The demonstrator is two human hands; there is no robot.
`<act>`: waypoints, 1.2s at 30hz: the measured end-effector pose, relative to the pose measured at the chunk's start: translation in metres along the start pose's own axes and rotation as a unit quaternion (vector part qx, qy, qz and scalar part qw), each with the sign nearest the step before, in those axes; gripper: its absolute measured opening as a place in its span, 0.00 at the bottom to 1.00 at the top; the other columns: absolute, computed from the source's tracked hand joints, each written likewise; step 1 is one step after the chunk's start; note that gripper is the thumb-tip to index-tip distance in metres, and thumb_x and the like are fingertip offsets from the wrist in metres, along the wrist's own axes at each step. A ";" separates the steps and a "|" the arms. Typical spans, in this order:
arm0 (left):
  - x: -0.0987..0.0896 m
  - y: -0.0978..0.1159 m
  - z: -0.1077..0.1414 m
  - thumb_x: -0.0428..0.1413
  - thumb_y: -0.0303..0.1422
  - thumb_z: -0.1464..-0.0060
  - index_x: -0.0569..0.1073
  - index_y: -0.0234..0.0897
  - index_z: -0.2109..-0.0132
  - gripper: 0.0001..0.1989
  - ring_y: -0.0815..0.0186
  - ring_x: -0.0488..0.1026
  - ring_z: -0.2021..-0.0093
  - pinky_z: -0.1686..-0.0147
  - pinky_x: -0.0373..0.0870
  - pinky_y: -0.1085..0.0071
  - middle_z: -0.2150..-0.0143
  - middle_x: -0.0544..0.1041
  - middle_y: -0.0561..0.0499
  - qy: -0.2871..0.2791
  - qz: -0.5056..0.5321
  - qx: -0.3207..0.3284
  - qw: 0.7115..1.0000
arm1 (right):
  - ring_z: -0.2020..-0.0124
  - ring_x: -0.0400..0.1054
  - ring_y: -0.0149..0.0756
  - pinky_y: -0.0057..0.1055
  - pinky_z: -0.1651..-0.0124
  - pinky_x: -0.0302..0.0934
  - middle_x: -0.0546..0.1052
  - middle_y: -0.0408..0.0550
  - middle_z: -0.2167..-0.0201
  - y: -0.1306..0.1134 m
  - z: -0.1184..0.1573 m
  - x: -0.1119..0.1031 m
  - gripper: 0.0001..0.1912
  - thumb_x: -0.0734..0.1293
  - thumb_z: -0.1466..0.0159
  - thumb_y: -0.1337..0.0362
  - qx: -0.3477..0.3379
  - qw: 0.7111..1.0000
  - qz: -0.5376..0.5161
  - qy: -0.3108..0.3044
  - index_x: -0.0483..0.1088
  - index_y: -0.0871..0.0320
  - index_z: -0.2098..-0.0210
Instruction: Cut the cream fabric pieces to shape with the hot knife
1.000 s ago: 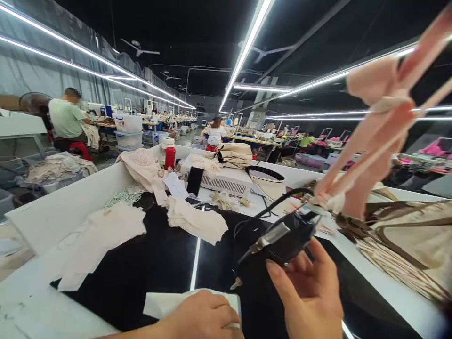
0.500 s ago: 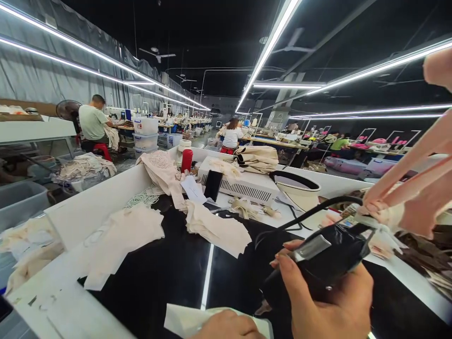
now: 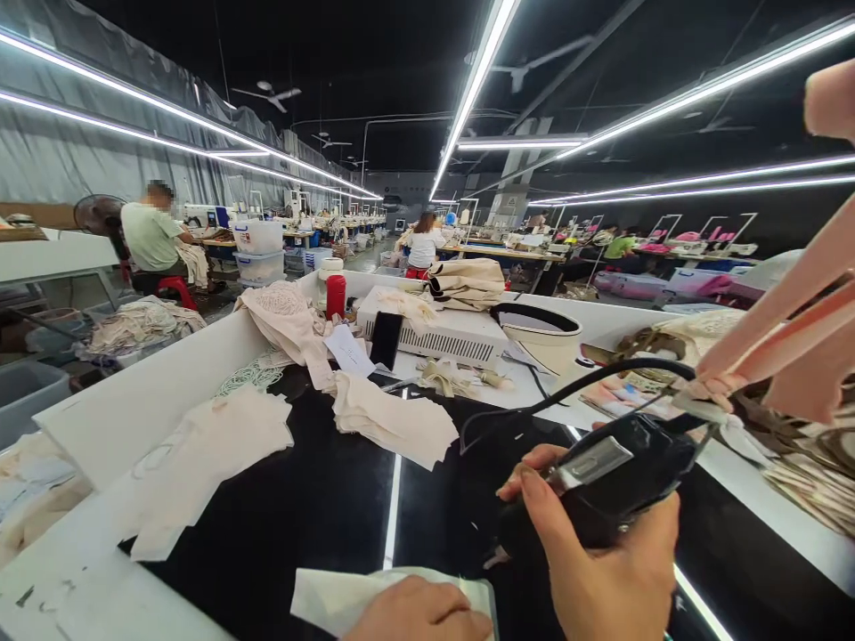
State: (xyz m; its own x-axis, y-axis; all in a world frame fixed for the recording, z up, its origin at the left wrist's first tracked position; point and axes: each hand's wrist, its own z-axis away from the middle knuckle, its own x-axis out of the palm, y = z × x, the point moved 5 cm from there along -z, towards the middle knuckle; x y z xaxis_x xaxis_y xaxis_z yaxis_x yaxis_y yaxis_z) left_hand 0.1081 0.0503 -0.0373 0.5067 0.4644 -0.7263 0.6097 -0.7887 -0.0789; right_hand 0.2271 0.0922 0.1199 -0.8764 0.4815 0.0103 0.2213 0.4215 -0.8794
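My right hand (image 3: pixel 594 570) is wrapped round a black corded hand tool (image 3: pixel 621 472) with a silver metal plate on its side. Its black cable loops off to the left, and pink fabric strips (image 3: pixel 761 320) are knotted at its rear end. The tool's working end is dark and hard to make out against the black tabletop (image 3: pixel 267 525). At the bottom edge my left hand (image 3: pixel 420 610) lies palm down on a pale fabric piece (image 3: pixel 334 596), its fingers close together and partly cut off by the frame. A thin pale edge shows beneath that fabric at its right.
Stacked cream fabric pieces lie at centre (image 3: pixel 394 418) and left (image 3: pixel 214 454). Behind them are a phone (image 3: pixel 386 340), a red thread cone (image 3: pixel 335 296), a white vented box (image 3: pixel 434 334) and a cream ring-shaped band (image 3: pixel 541 338). A low white wall edges the table. People sit at machines beyond.
The view has shifted slightly, so the table and room sit further left in the picture. Both hands keep their hold and place, with the tool a little more clearly tilted.
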 end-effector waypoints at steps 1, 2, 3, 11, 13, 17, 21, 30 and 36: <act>-0.012 0.004 -0.003 0.59 0.37 0.33 0.77 0.41 0.60 0.07 0.69 0.79 0.67 0.73 0.72 0.77 0.63 0.82 0.54 0.004 -0.007 0.018 1.000 | 0.76 0.73 0.37 0.39 0.67 0.70 0.77 0.39 0.68 0.001 -0.001 0.000 0.23 0.78 0.44 0.53 -0.013 0.999 -0.033 -0.008 0.64 0.50 0.57; -0.023 0.007 -0.005 0.59 0.35 0.33 0.77 0.40 0.59 0.05 0.68 0.79 0.63 0.69 0.74 0.76 0.60 0.82 0.53 0.000 -0.001 0.039 0.999 | 0.78 0.72 0.35 0.36 0.70 0.70 0.77 0.38 0.68 0.001 -0.001 0.001 0.22 0.78 0.42 0.56 -0.030 0.997 -0.068 -0.019 0.63 0.50 0.58; -0.036 0.009 -0.008 0.58 0.35 0.33 0.77 0.38 0.58 0.06 0.66 0.79 0.60 0.66 0.75 0.74 0.56 0.82 0.50 0.001 0.005 0.041 0.999 | 0.77 0.72 0.33 0.34 0.72 0.70 0.76 0.37 0.68 0.001 -0.001 0.001 0.20 0.77 0.41 0.58 -0.044 0.993 -0.102 -0.031 0.63 0.49 0.58; -0.079 0.009 -0.012 0.57 0.34 0.32 0.75 0.35 0.52 0.07 0.62 0.77 0.51 0.52 0.74 0.69 0.50 0.80 0.48 -0.007 0.054 0.010 0.998 | 0.75 0.72 0.28 0.29 0.73 0.71 0.74 0.36 0.65 0.007 0.005 0.005 0.17 0.73 0.37 0.67 -0.072 0.977 -0.180 -0.084 0.64 0.48 0.54; -0.079 0.010 -0.010 0.56 0.33 0.32 0.76 0.35 0.52 0.07 0.62 0.77 0.51 0.52 0.74 0.68 0.50 0.80 0.49 -0.001 0.052 0.008 0.999 | 0.75 0.72 0.28 0.28 0.73 0.71 0.75 0.36 0.65 0.006 0.007 0.004 0.18 0.73 0.37 0.67 -0.077 0.975 -0.186 -0.093 0.64 0.47 0.53; -0.081 0.008 -0.010 0.54 0.32 0.30 0.76 0.35 0.51 0.08 0.62 0.77 0.51 0.52 0.76 0.68 0.50 0.81 0.49 0.001 0.053 0.007 0.999 | 0.75 0.71 0.28 0.28 0.73 0.71 0.75 0.36 0.65 0.005 0.010 0.002 0.21 0.72 0.36 0.67 -0.058 0.973 -0.200 -0.103 0.64 0.46 0.47; -0.085 0.005 -0.010 0.52 0.34 0.28 0.76 0.35 0.52 0.09 0.62 0.77 0.51 0.52 0.76 0.68 0.50 0.81 0.50 -0.012 0.066 0.006 0.998 | 0.75 0.71 0.28 0.29 0.73 0.71 0.74 0.37 0.65 0.001 0.013 0.003 0.21 0.72 0.35 0.65 -0.043 0.970 -0.212 -0.107 0.63 0.45 0.46; -0.092 -0.002 -0.022 0.48 0.32 0.26 0.77 0.34 0.51 0.13 0.64 0.78 0.48 0.50 0.76 0.69 0.50 0.82 0.49 -0.026 0.054 0.019 0.998 | 0.75 0.70 0.28 0.28 0.74 0.70 0.74 0.36 0.66 -0.001 0.018 0.008 0.13 0.73 0.36 0.64 -0.024 0.966 -0.232 -0.109 0.64 0.49 0.59; -0.083 -0.001 -0.022 0.49 0.31 0.26 0.77 0.32 0.51 0.12 0.65 0.77 0.49 0.49 0.75 0.69 0.51 0.82 0.48 -0.036 0.033 0.044 0.998 | 0.76 0.69 0.29 0.29 0.74 0.71 0.74 0.36 0.67 -0.002 0.019 0.009 0.14 0.73 0.37 0.62 -0.023 0.972 -0.215 -0.095 0.63 0.49 0.59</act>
State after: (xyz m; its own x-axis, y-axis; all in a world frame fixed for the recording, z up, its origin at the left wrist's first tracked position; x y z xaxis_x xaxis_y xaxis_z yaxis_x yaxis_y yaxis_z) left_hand 0.0785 0.0216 0.0376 0.4974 0.3824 -0.7787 0.5183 -0.8508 -0.0868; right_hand 0.2110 0.0807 0.1129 -0.9545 0.1039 0.2796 -0.1675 0.5890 -0.7906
